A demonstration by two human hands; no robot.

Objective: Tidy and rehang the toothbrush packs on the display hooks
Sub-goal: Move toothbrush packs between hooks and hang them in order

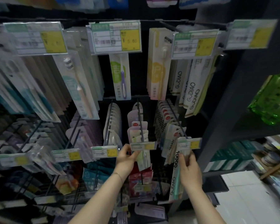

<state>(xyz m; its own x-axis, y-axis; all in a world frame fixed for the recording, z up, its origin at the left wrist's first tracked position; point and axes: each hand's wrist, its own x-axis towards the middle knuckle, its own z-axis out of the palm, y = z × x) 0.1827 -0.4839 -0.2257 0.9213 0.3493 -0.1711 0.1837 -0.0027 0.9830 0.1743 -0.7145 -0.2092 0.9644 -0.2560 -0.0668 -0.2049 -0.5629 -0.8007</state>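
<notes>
you were somewhere in the middle of the job, by my reading, with both hands low in the centre of the frame. your left hand (125, 156) had its fingers curled at the top of a green-and-white pack (143, 160), thumb and fingers pinching it just under the price label (143, 146) at the tip of the centre hook (140, 120). the pack hung tilted below that label. whether its hole was on the wire or off it, i could not tell. your right hand (188, 167) gripped the edge of a tall white godiao pack (176, 178) right of centre, whose upper end was tucked behind the right label (189, 143) at the tip of the right hook (176, 120) — again the hang hole was hidden

what looked done: the upper row, across the top half of the frame, hung in fairly straight files behind its labels, and the rounded packs (112, 123) on the hook left of centre sat evenly. what looked left: the packs on the centre hook were a mix of shapes at odd angles, those on the right hook fanned out and leaned, and the two packs in your hands had yet to be seated square. the rows at the lower left were too blurred to judge
</notes>
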